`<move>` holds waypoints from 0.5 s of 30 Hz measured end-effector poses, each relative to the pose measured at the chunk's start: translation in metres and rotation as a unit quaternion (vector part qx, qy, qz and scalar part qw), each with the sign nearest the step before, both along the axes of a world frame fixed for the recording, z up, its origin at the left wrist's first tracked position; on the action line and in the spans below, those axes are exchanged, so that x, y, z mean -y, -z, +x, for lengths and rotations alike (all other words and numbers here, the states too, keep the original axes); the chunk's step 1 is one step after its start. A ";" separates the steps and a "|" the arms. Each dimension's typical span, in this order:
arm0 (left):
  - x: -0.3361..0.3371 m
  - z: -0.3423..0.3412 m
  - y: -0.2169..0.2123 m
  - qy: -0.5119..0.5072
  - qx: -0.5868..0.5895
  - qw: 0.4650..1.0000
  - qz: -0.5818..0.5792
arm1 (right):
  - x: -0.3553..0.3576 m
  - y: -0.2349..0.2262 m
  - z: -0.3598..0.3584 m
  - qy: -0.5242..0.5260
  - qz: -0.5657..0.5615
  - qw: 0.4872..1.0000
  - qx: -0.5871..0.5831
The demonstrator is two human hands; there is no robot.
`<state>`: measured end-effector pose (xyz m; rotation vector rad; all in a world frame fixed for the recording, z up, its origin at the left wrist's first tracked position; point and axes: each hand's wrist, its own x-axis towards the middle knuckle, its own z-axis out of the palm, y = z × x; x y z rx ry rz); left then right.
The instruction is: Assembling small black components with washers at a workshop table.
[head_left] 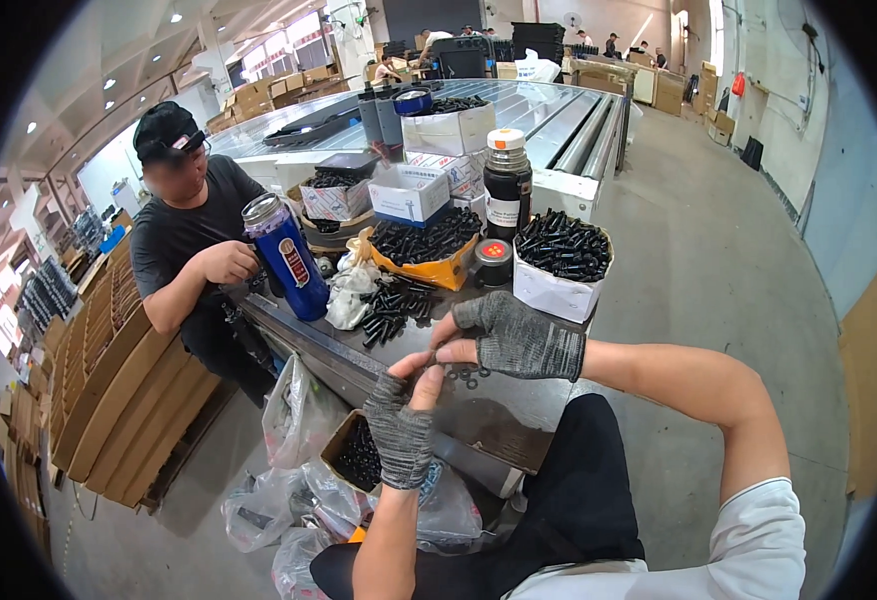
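Observation:
My left hand (406, 430), in a grey fingerless glove, comes up from below over the table edge. My right hand (519, 336), gloved the same way, reaches in from the right. The fingertips of both meet in a pinch; whatever sits between them is too small or hidden to name. Just beneath, several small dark rings (471, 380) lie on the dark tabletop (494, 415). Beyond my hands is a loose heap of short black cylindrical parts (394, 308). A white box (555, 290) full of similar black parts stands past my right hand.
A yellow-edged box (439, 272), a small dark jar (494, 262), a black thermos (507, 190) and a blue flask (289, 262) crowd the table. Across it sits a co-worker (199, 210). Below the edge are plastic bags (304, 410) and a carton of black parts (357, 455).

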<state>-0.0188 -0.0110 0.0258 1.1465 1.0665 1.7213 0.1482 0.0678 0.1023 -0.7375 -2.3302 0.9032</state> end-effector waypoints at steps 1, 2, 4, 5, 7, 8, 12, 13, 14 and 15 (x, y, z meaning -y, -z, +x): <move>0.003 -0.004 0.003 0.002 0.004 1.000 0.001 | -0.001 0.002 0.004 0.002 0.001 1.000 0.004; 0.007 -0.008 0.007 0.000 -0.013 1.000 -0.009 | -0.005 0.007 0.011 0.024 0.075 0.997 0.002; 0.017 -0.014 0.007 0.013 -0.017 0.999 -0.034 | -0.017 0.018 0.032 0.102 0.186 0.977 0.022; 0.021 -0.015 0.012 0.012 -0.012 0.999 -0.032 | -0.023 0.017 0.045 0.113 0.200 0.968 0.103; 0.027 -0.016 0.022 0.032 -0.069 0.996 -0.041 | -0.030 0.032 0.062 0.112 0.205 0.952 0.199; 0.027 -0.014 0.027 0.027 -0.076 0.997 -0.017 | -0.035 0.041 0.061 0.114 0.206 0.951 0.201; 0.034 -0.013 0.027 0.031 -0.093 0.995 -0.030 | -0.045 0.067 0.055 0.182 0.213 0.933 0.227; 0.032 -0.014 0.031 0.031 -0.090 0.995 -0.031 | -0.046 0.069 0.054 0.178 0.193 0.947 0.186; 0.030 -0.016 0.036 0.026 -0.107 0.994 -0.016 | -0.046 0.068 0.053 0.160 0.180 0.953 0.182; 0.028 -0.016 0.039 0.021 -0.125 0.992 -0.002 | -0.047 0.070 0.053 0.157 0.180 0.953 0.184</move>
